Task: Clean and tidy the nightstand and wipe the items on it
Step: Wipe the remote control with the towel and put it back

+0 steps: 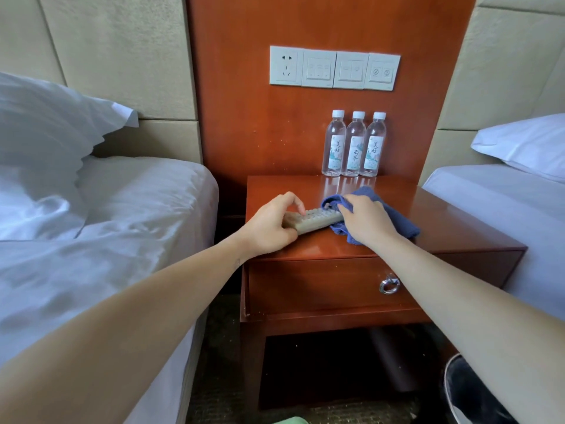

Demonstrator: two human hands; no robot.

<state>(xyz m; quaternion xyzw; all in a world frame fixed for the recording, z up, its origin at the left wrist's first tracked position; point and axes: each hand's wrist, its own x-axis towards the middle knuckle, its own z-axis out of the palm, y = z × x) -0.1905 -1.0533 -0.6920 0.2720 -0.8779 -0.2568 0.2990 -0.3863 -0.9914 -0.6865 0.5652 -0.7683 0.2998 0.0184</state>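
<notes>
A grey remote control [318, 220] lies on the red-brown wooden nightstand [443, 218], near its front left. My left hand [272, 224] grips the remote's near end, fingers curled over its top. My right hand [368, 220] holds a blue cloth [403, 221] bunched against the remote's far end, which the cloth covers. Three clear water bottles [354, 144] with white caps stand upright in a row at the back of the nightstand, against the wooden wall panel.
White beds flank the nightstand, one on the left [101, 228] and one on the right [501, 209]. A socket and switch panel [334, 68] sits on the wall above. The drawer has a ring pull [389, 284]. A dark bin [470, 396] stands at the lower right.
</notes>
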